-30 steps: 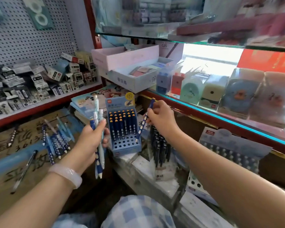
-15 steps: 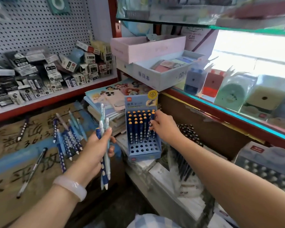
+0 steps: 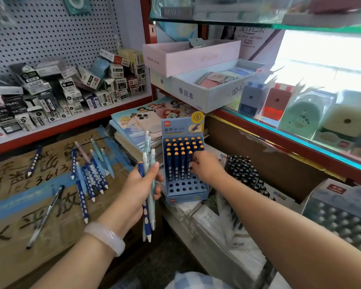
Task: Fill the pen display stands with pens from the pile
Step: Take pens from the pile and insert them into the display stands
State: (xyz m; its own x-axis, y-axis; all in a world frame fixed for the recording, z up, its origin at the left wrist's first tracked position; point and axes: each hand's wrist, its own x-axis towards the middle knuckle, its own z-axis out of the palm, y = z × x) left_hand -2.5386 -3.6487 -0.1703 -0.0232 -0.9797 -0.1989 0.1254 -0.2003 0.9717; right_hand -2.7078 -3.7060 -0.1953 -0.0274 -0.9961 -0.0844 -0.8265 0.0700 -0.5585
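A blue pen display stand (image 3: 186,192) stands in the middle, its upper rows filled with dark blue pens with orange caps and its lower rows showing bare holes. My right hand (image 3: 204,166) pinches a dark blue pen (image 3: 189,163) standing in the stand's third row. My left hand (image 3: 141,187) grips a bunch of pens (image 3: 148,217), dark blue and pale blue, held upright to the left of the stand. A pile of pens (image 3: 90,176) lies on the cardboard (image 3: 19,205) at the left.
A stack of picture notebooks (image 3: 138,122) lies behind the stand. A box of black pens (image 3: 244,174) sits to its right, another stand (image 3: 342,209) at far right. Shelves carry small boxes (image 3: 71,88) and pencil sharpeners (image 3: 275,101). A glass shelf edge (image 3: 300,140) juts above.
My right hand brought its pen from above the black pens down into the stand. The camera swung left and closer. My left hand kept its bunch.
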